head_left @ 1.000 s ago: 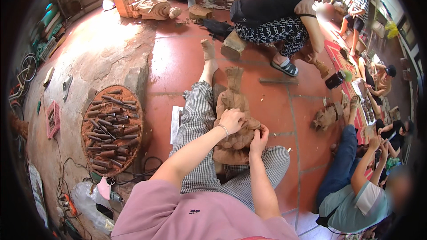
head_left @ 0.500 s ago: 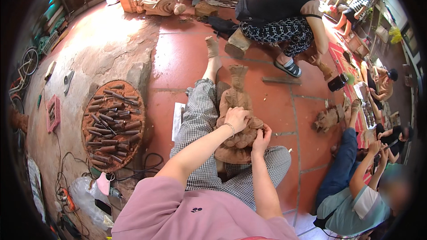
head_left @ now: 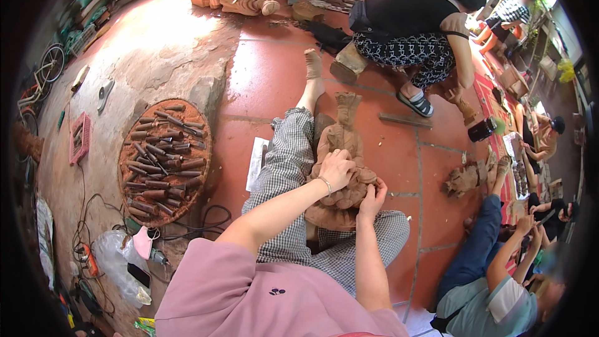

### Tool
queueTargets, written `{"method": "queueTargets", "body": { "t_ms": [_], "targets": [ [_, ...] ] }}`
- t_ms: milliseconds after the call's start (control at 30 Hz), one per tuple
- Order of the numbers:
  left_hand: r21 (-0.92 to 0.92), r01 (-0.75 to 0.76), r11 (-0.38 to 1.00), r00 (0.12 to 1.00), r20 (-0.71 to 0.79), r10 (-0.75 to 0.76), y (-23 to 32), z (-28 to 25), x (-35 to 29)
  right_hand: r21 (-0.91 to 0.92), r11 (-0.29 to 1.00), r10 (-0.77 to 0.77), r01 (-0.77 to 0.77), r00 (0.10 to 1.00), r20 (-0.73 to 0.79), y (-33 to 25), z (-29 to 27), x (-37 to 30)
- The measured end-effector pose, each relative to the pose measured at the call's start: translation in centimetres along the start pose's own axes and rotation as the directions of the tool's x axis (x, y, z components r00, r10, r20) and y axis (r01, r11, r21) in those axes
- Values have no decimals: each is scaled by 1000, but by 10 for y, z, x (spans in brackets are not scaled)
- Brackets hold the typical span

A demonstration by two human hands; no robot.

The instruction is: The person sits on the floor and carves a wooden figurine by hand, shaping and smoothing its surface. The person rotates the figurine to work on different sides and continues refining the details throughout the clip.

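Observation:
A brown carved wooden figure [head_left: 339, 139] stands between my legs, with its narrow top away from me and its rounded base near my lap. Across its middle lies my left hand [head_left: 337, 170], fingers curled and pressed together on the carving. Whatever is under or between those fingers is too small or hidden to make out. My right hand [head_left: 372, 201] grips the figure's right side, low down, with thumb and fingers bent around a carved edge. Both hands cover part of the carving.
To my left, a round tray [head_left: 203, 190] holds several chisels on reddish sawdust. Near it lie a pink basket [head_left: 79, 139], a plastic bag [head_left: 115, 268] and black cables. A crouching person [head_left: 405, 19] works ahead. Right of me are a rough wooden carving [head_left: 465, 178] and a seated person [head_left: 493, 309].
The whole view has swung slightly, so surroundings sit further right. Both hands stay on the wooden figure; my left hand's fingers have shifted a little on its surface.

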State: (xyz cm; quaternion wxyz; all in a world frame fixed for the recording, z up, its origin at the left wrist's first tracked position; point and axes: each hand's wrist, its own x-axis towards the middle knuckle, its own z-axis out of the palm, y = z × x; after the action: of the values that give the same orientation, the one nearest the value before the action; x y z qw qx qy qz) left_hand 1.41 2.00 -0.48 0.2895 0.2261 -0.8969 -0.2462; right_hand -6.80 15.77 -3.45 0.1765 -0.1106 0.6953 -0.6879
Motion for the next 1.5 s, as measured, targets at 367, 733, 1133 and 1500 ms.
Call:
{"method": "queueTargets", "body": {
  "t_ms": [367,733,1133,1500],
  "targets": [
    [-5,50,999,999,3,-50,-1,6,0,8,1000,6,-6,1000,6,-8,2,-3],
    [87,94,992,995,28,-96,8,7,11,-36,999,-5,5,1000,4,-2,-1,1],
    [-19,10,1000,1000,22,-10,-5,1,11,-17,1000,-24,24,1000,3,-1,0,2],
    [-71,-33,997,994,98,40,-15,-10,7,-17,1000,4,-4,1000,-23,-2,0,1]
  ]
}}
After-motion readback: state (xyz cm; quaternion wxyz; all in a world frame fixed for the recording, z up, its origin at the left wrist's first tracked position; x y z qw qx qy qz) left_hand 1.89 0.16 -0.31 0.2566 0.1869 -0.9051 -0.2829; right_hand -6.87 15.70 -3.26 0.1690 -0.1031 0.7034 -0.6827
